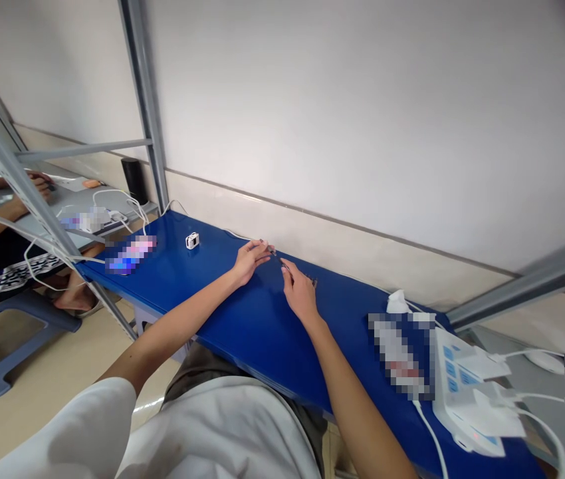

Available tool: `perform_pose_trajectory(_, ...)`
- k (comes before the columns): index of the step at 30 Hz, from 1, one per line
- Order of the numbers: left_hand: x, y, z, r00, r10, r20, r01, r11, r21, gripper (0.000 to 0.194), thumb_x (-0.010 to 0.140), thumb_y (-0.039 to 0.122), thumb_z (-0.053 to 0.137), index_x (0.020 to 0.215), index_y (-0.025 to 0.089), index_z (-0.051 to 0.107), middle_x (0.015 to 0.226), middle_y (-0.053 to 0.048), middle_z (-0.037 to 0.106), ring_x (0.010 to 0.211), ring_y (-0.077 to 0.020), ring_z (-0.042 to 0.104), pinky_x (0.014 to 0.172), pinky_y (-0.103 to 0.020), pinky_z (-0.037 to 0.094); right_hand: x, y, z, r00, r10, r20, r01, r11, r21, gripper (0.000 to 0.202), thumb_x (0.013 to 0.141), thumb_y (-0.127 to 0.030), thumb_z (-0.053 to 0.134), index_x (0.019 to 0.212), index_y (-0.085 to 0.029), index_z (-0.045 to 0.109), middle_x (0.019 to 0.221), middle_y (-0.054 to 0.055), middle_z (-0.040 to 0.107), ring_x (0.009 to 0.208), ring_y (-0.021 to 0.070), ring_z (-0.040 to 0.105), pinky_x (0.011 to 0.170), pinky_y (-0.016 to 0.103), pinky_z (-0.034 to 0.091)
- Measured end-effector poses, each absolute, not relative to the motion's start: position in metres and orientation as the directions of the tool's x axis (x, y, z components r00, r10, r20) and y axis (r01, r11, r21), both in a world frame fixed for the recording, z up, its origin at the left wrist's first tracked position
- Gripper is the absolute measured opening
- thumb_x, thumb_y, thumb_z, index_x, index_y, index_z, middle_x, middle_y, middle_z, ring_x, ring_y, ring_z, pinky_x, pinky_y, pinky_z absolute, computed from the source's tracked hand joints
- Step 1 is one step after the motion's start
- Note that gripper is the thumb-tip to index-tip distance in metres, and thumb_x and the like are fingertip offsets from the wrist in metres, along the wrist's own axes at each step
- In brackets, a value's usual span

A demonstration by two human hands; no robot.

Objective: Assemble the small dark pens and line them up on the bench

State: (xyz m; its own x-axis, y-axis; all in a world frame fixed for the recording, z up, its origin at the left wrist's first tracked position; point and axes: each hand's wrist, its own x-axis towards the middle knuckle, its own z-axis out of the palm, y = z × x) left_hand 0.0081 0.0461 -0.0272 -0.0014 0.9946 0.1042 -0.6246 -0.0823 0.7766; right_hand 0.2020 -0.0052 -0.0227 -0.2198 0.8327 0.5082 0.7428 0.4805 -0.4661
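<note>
Head view: at the centre of the frame, my left hand pinches a small dark piece and my right hand grips a thin dark rod, both over the blue desk. Fingertip holds seem chosen to leave the facing ends free. The rod's long axis slants from lower right to upper left, its tip towards my left hand; the piece's exact direction I cannot tell.
</note>
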Motion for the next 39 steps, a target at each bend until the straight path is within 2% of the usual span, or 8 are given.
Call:
perform_pose_trajectory(6,0.001,0.049,-0.02,-0.084,0.993,0.087,-0.665,-0.121,0.737,0.041,0.085,0.045,0.098,0.104,0.02,0.073,0.124,-0.014,0.083,0.111,-0.0235,0.079,0.105,-0.039,0.057,0.202,-0.009,-0.019,-0.208,0.844,0.493,0.764,0.456,-0.457,0.053,0.118,-0.048,0.036,0.15,-0.026,0.071,0.124,0.012,0.085,0.105,0.0343,0.081,0.091,0.042,0.06)
perform_pose_trajectory(12,-0.008,0.053,-0.015,-0.133,0.989,0.063,-0.704,-0.14,0.696,0.035,0.089,0.041,0.095,0.108,0.02,0.074,0.131,-0.014,0.081,0.114,-0.0224,0.078,0.106,-0.038,0.057,0.202,-0.01,-0.016,-0.202,0.84,0.503,0.754,0.461,-0.468,0.053,0.118,-0.048,0.035,0.148,-0.025,0.072,0.121,0.013,0.085,0.104,0.0336,0.081,0.092,0.042,0.059)
perform_pose_trajectory(24,0.001,0.047,-0.018,-0.025,0.994,0.102,-0.663,-0.093,0.743,0.044,0.085,0.046,0.099,0.109,0.02,0.072,0.121,-0.014,0.084,0.109,-0.0241,0.081,0.105,-0.039,0.057,0.2,-0.013,-0.015,-0.223,0.834,0.504,0.744,0.48,-0.465,0.053,0.118,-0.048,0.035,0.148,-0.025,0.072,0.129,0.013,0.084,0.112,0.0349,0.081,0.095,0.043,0.06)
perform_pose_trajectory(31,0.012,0.037,-0.02,0.123,0.986,0.116,-0.576,-0.024,0.817,0.056,0.084,0.058,0.097,0.115,0.02,0.071,0.114,-0.016,0.084,0.102,-0.0256,0.082,0.098,-0.04,0.059,0.201,-0.01,-0.018,-0.217,0.835,0.505,0.754,0.472,-0.456,0.051,0.118,-0.048,0.035,0.148,-0.025,0.07,0.132,0.014,0.082,0.115,0.0346,0.08,0.096,0.043,0.059)
perform_pose_trajectory(36,0.015,0.035,-0.023,0.119,0.985,0.126,-0.571,-0.036,0.82,0.055,0.085,0.06,0.096,0.115,0.021,0.07,0.116,-0.015,0.084,0.101,-0.0248,0.083,0.094,-0.036,0.059,0.201,-0.007,-0.022,-0.189,0.858,0.478,0.757,0.437,-0.485,0.05,0.118,-0.051,0.036,0.15,-0.023,0.061,0.114,0.013,0.084,0.1,0.0336,0.081,0.083,0.039,0.057)
perform_pose_trajectory(39,0.015,0.036,-0.023,0.11,0.986,0.125,-0.58,-0.038,0.814,0.056,0.085,0.06,0.095,0.117,0.021,0.069,0.117,-0.015,0.084,0.101,-0.0259,0.084,0.092,-0.036,0.059,0.202,-0.006,-0.023,-0.189,0.852,0.488,0.739,0.451,-0.5,0.049,0.117,-0.055,0.038,0.144,-0.021,0.061,0.105,0.012,0.083,0.093,0.0319,0.08,0.08,0.038,0.055)
